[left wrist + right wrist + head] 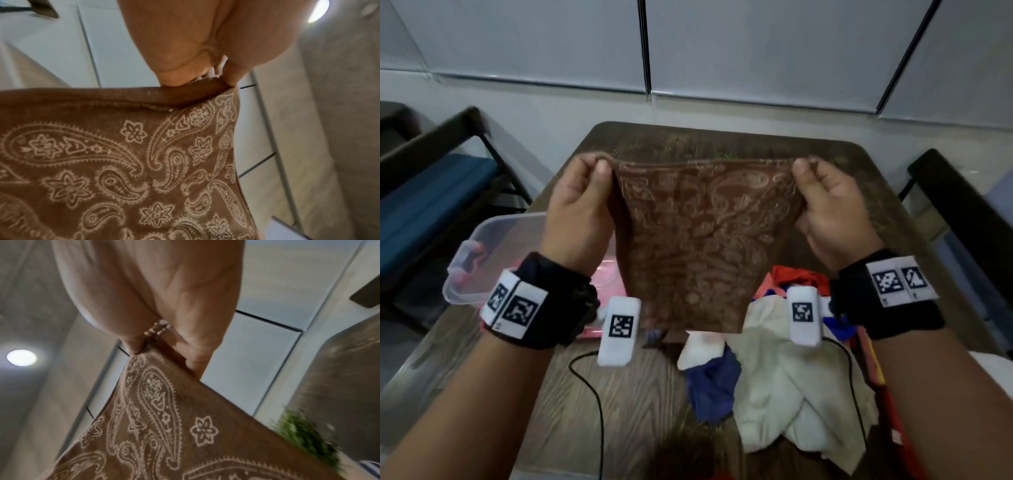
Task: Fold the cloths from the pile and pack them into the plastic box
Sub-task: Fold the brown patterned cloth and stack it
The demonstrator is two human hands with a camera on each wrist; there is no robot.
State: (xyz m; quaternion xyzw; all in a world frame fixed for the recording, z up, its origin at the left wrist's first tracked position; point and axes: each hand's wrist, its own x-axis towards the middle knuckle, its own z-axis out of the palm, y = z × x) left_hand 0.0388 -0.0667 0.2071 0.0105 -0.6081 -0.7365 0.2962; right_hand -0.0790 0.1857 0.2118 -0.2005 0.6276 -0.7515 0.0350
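Observation:
A brown cloth with a pale paisley print (705, 240) hangs spread in the air above the table. My left hand (594, 171) pinches its top left corner and my right hand (806, 171) pinches its top right corner. The left wrist view shows the left hand (205, 81) gripping the cloth's hem (144, 162); in the right wrist view the right hand (156, 347) clamps the corner of the same cloth (164, 426). The clear plastic box (493, 236) stands at the left, partly behind my left wrist. The pile of cloths (784, 377) lies at the front right: white, blue and red pieces.
The dark wooden table (688, 140) runs back towards a grey panelled wall. A pink lid (599, 274) lies beside the box. Black cables (599, 411) trail across the table front. Dark chairs stand to the left (448, 171) and right (962, 212).

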